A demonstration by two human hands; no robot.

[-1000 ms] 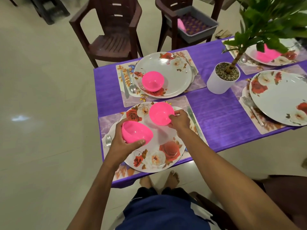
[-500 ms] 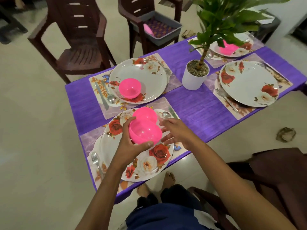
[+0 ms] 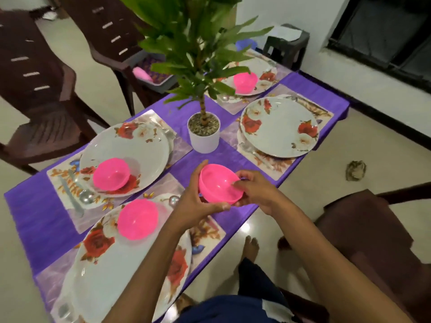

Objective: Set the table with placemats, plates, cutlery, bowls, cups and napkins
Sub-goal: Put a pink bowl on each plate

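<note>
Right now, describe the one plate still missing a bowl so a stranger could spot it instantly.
Start at the white potted plant in the middle of the purple table. Just right of the pot, near the table's window-side end, lies a rose-patterned plate on its placemat. The other three plates each carry a pink bowl; this one is bare.

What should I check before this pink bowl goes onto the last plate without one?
1. Hold on the held bowl: left hand and right hand both have a grip on it, ok.
2. Target: the bare plate at the right carries no bowl, ok.
3. Other places: near plate's bowl, left plate's bowl and far bowl are each set on a plate, ok.
4. Path: the potted plant stands left of the bare plate, apart from it; leaves overhang the far side, ok.
5. Held bowl upright: tilted towards the camera, not ok.
6. Bowl empty and single: cannot tell.
</note>
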